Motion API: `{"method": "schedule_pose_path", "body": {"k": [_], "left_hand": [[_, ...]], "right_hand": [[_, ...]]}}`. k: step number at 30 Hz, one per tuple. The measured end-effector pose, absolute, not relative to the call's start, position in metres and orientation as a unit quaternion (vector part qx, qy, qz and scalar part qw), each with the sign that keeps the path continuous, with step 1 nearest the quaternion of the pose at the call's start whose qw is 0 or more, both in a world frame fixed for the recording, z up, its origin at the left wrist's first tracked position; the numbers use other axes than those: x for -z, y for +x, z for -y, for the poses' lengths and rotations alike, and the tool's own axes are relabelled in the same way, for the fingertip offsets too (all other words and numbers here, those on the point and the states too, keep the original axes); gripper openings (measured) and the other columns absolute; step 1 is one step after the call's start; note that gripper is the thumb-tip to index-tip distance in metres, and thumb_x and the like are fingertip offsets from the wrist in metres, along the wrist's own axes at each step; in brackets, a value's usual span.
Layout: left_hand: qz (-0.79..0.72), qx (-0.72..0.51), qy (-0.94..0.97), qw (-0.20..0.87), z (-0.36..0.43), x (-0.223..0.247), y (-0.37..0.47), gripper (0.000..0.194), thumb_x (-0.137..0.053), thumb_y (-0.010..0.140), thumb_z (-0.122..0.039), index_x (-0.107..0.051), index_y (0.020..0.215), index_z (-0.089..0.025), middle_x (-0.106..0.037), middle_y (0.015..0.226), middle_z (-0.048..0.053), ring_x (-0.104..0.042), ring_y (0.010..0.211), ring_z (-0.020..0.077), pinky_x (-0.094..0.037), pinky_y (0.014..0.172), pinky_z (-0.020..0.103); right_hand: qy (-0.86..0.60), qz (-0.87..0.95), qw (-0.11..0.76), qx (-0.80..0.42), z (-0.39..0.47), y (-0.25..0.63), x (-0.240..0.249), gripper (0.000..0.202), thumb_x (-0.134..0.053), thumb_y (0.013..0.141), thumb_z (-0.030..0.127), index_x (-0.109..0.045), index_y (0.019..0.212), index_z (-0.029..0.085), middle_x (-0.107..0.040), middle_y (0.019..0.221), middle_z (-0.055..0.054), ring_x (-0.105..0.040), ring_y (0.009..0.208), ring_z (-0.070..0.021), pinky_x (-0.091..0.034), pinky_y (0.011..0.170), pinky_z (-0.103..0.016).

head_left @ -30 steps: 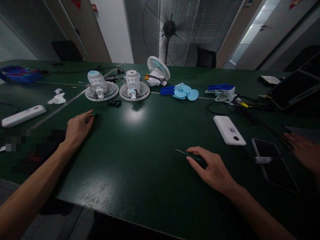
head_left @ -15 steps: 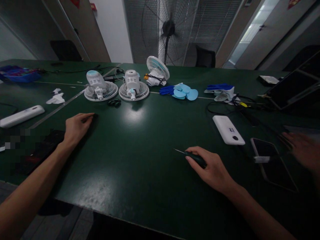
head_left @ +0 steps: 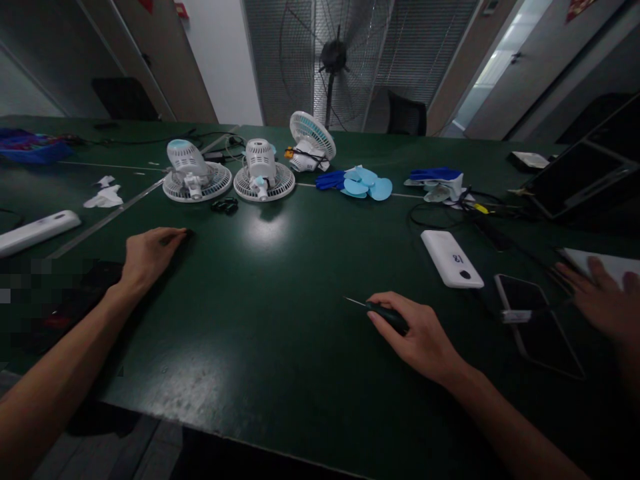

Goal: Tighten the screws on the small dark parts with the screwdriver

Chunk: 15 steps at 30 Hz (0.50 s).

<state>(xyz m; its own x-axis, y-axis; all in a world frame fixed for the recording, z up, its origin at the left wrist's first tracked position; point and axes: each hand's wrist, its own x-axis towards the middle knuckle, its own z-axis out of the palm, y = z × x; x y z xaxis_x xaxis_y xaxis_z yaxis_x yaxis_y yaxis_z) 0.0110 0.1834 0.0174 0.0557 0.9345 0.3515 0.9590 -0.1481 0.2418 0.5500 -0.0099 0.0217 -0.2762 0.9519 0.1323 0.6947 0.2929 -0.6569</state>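
The right hand (head_left: 421, 339) has its fingers around a screwdriver (head_left: 388, 317) near the tabletop's (head_left: 260, 313) right side, but I cannot tell if the farther left hand (head_left: 146, 257) pinches anything.

Dim light, glare on tabletop (head_left: 280, 320)

I can make out a white power bank (head_left: 450, 257) with a handwritten number on it, lying on the green table (head_left: 280, 373). To its right, nearer the table's front edge, I see a dark-screened phone (head_left: 547, 340) with a pale tag across it. Beyond the power bank I have a crumpled blue-and-white glove (head_left: 436, 175) and black cables (head_left: 470, 200). Farther behind it, leftward, stand a black chair (head_left: 406, 115) and a big floor fan (head_left: 333, 56). Well to its left I spot white scraps (head_left: 105, 197) and, farther back, a blue tray (head_left: 37, 155), its contents blurred.
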Motion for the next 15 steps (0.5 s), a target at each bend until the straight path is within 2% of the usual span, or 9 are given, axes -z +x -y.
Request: {"method": "schedule_pose_path", "body": {"k": [5,11,15], "left_hand": [[0.574,0.231,-0.785,-0.012,-0.169,-0.02,0.046,0.034,-0.061,0.098,-0.04,-0.074,0.12,-0.017,-0.072,0.122,0.005,-0.069,0.109,0.0223,-0.05,0.103,0.037],[0.251,0.242,-0.926,-0.146,-0.109,-0.018,0.164,0.027,-0.055,0.103,-0.026,-0.073,0.121,-0.02,-0.071,0.123,0.007,-0.069,0.11,0.0183,-0.057,0.097,0.033],[0.093,0.249,-0.944,-0.196,-0.074,-0.013,0.232,0.029,-0.053,0.102,-0.014,-0.069,0.126,-0.014,-0.071,0.123,0.012,-0.068,0.112,0.0198,-0.058,0.097,0.035]], "right_hand": [[-0.54,0.763,0.264,-0.238,0.009,0.55,-0.022,0.025,-0.054,0.102,0.036,-0.063,0.122,0.023,-0.072,0.102,-0.005,-0.07,0.083,-0.0182,-0.057,0.066,-0.029],[-0.532,0.773,0.264,-0.222,0.008,0.549,-0.023,0.023,-0.056,0.101,0.034,-0.062,0.121,0.023,-0.072,0.104,-0.004,-0.07,0.088,-0.0187,-0.056,0.073,-0.031],[-0.492,0.809,0.238,-0.217,0.013,0.547,-0.027,0.024,-0.055,0.101,0.032,-0.062,0.122,0.023,-0.071,0.102,-0.004,-0.069,0.087,-0.0181,-0.052,0.073,-0.031]]}}
